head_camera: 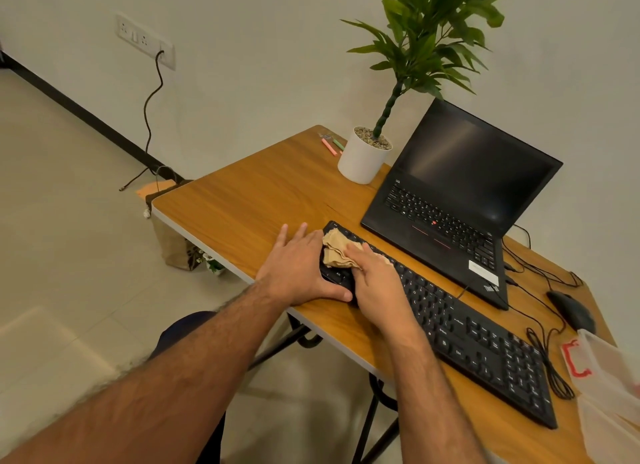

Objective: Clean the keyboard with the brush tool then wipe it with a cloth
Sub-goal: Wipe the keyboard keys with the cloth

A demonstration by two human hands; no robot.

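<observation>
Keyboard (467, 339) on table (242, 200): left hand (298, 269) flat, steadying its end; right hand (377, 283) pressing cloth (337, 250) onto keys.

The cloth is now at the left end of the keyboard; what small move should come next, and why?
Probably slide the right hand with the cloth rightward along the keyboard. The cloth sits only on the left end, so the remaining keys look not yet covered, while the left hand rests at that end as if steadying it.

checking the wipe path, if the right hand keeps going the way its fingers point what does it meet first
The right hand points at the keyboard's left end, so likely the bunched cloth ahead of its fingertips, then bare table.
</observation>
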